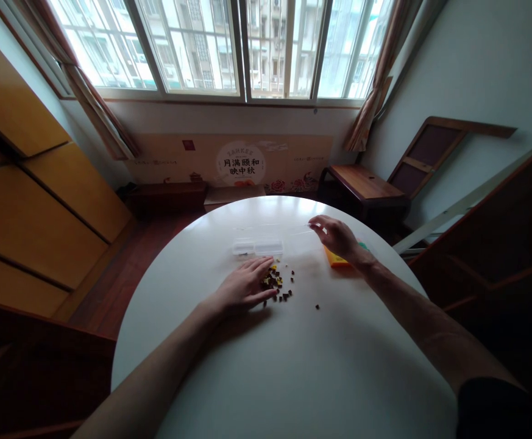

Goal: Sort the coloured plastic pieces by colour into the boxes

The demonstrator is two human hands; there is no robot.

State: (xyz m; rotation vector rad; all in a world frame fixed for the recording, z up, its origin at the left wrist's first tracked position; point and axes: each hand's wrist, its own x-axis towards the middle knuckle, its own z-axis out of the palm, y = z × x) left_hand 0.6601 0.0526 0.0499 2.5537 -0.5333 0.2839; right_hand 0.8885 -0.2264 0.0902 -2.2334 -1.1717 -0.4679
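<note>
My left hand (242,283) lies over the left side of a pile of small dark brown and yellow pieces (273,280), its fingers stretched out and apart. Part of the pile is hidden under those fingers. Farther right, my right hand (336,236) pinches something thin, clear and whitish at its fingertips; its kind is too faint to tell. Just beyond my left hand sits a clear plastic box (269,246) with compartments. Beneath my right wrist is an orange and yellow tray-like thing (337,262), partly covered, with a green bit (363,246) beside the wrist.
The round white table (302,378) has a curved far edge. One loose brown piece (317,306) lies apart from the pile. Beyond the table stand a wooden chair (366,183) at right and a printed cardboard panel (288,158) under the window.
</note>
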